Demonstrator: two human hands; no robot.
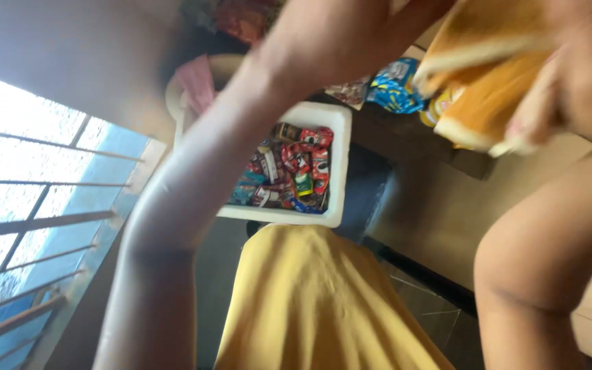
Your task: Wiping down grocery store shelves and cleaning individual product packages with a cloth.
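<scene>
Your right hand is raised at the top right of the view, fingers curled round the lower edge of an orange cloth with pale edging, which hangs bunched and folded just in front of your face. Your left forearm sweeps up across the middle of the picture, but the left hand itself runs out of the frame at the top, so I cannot tell whether it is spread or gripping anything.

Below, a white tray packed with small red and mixed-colour snack packets sits beyond your yellow-clad lap. A blue patterned packet lies just past the tray, near the cloth's lower corner. A barred window glares on the left.

The whole view is blurred and tilted, so slow down. Judging from the grip, you hold the cloth by one edge only; take a second edge in the other hand before spreading it, so it opens flat instead of twisting. Keep the hanging corner above the tray, lest it drag packets out. Lowering the cloth a little would bring both hands into sight.
</scene>
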